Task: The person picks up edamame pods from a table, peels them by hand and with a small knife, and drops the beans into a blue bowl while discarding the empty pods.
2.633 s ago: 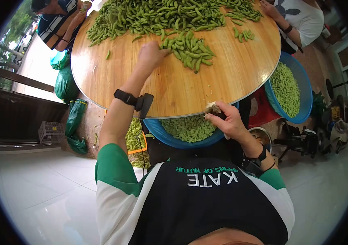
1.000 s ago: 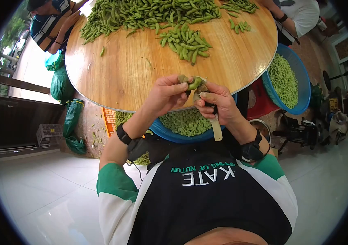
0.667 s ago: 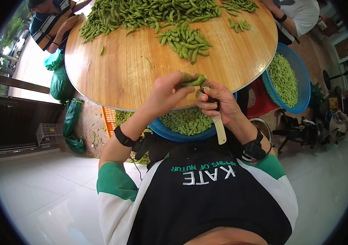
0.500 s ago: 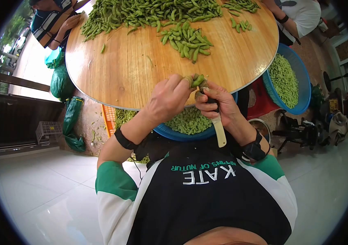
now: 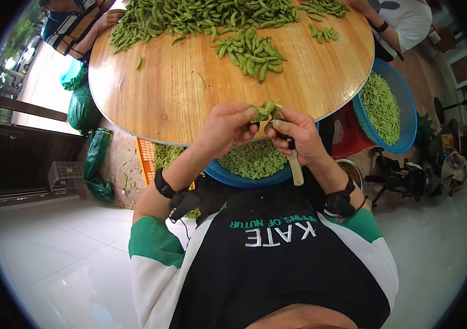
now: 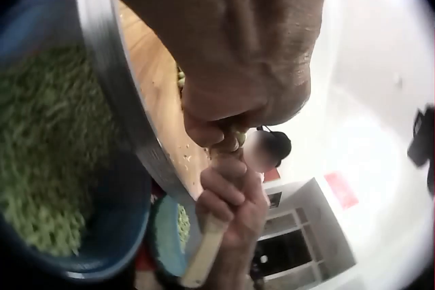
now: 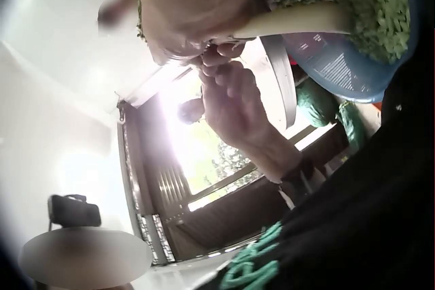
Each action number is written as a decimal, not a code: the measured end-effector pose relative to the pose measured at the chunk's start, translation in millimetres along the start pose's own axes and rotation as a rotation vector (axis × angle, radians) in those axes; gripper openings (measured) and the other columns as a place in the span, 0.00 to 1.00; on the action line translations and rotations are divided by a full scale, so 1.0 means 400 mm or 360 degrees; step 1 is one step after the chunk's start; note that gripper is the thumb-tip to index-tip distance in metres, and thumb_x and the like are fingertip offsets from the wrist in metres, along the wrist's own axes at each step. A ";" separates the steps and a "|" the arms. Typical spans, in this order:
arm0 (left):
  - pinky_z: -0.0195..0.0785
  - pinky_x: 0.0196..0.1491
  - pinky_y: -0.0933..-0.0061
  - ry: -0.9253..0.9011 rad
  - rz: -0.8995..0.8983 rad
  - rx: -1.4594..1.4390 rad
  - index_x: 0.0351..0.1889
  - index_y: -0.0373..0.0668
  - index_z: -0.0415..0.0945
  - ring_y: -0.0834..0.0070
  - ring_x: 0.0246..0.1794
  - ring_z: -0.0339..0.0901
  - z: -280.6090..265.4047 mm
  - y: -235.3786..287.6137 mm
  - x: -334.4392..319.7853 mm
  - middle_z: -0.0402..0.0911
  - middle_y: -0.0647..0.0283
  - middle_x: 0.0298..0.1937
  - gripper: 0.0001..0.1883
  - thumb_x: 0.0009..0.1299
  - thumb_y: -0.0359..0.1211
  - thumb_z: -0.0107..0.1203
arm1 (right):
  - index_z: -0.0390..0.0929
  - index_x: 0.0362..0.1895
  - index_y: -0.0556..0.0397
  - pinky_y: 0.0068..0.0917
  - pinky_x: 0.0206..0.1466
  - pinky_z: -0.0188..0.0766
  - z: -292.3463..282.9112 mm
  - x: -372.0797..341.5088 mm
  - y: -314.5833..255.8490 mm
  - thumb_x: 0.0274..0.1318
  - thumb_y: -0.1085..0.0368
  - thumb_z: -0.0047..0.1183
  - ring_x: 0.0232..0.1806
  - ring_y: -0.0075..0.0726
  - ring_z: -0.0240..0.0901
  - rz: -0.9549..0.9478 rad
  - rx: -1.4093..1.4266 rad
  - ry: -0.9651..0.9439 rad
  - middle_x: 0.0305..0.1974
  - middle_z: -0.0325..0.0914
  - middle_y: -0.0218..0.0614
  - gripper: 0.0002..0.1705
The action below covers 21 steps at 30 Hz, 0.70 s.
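Wooden tabletop — cream tool in right hand points lengthwise toward torso.

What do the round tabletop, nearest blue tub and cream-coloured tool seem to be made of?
Tabletop: glossy wood or wood-look laminate, showing grain and reflections. Blue tub: probably smooth plastic, evenly coloured. Cream-coloured tool: perhaps plastic, possibly wood; its exposed end looks smooth and plain.
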<state>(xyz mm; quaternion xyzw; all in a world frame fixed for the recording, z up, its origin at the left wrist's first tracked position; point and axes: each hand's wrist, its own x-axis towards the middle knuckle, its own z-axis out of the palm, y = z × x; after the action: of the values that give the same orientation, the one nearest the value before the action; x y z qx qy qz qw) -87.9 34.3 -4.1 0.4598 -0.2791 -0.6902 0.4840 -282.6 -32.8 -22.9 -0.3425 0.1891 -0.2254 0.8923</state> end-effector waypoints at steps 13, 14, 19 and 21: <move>0.61 0.26 0.64 0.0327 0.0890 0.1538 0.28 0.32 0.68 0.62 0.22 0.68 0.068 -0.064 -0.034 0.68 0.49 0.21 0.09 0.68 0.29 0.51 | 0.72 0.43 0.60 0.28 0.35 0.68 -0.010 0.014 0.023 0.46 0.74 0.53 0.30 0.38 0.70 -0.1072 -0.1952 0.0303 0.29 0.71 0.39 0.16; 0.59 0.23 0.69 0.0322 0.0829 0.1516 0.29 0.32 0.68 0.75 0.19 0.66 0.067 -0.069 -0.033 0.64 0.52 0.18 0.09 0.68 0.29 0.52 | 0.72 0.42 0.60 0.29 0.35 0.68 -0.009 0.012 0.023 0.44 0.75 0.53 0.30 0.41 0.70 -0.1138 -0.2059 0.0294 0.29 0.70 0.41 0.17; 0.58 0.22 0.72 0.0344 0.0634 0.1424 0.29 0.33 0.69 0.77 0.18 0.64 0.069 -0.070 -0.047 0.66 0.59 0.17 0.09 0.69 0.30 0.48 | 0.72 0.40 0.60 0.28 0.35 0.68 -0.022 -0.008 0.008 0.46 0.74 0.53 0.30 0.37 0.71 -0.0843 -0.1916 0.0281 0.30 0.71 0.41 0.13; 0.58 0.21 0.74 0.0377 0.0531 0.1347 0.29 0.34 0.70 0.79 0.18 0.64 0.059 -0.083 -0.040 0.67 0.63 0.17 0.09 0.69 0.30 0.46 | 0.72 0.39 0.59 0.28 0.34 0.68 -0.012 -0.021 0.006 0.47 0.74 0.53 0.30 0.36 0.71 -0.0730 -0.1802 0.0243 0.30 0.72 0.42 0.12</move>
<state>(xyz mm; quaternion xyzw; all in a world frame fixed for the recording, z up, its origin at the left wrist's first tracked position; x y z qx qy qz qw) -121.3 60.2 -15.9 0.6413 -0.5489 -0.3711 0.3869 -291.2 -29.3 -26.5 -0.7781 0.2642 -0.3001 0.4844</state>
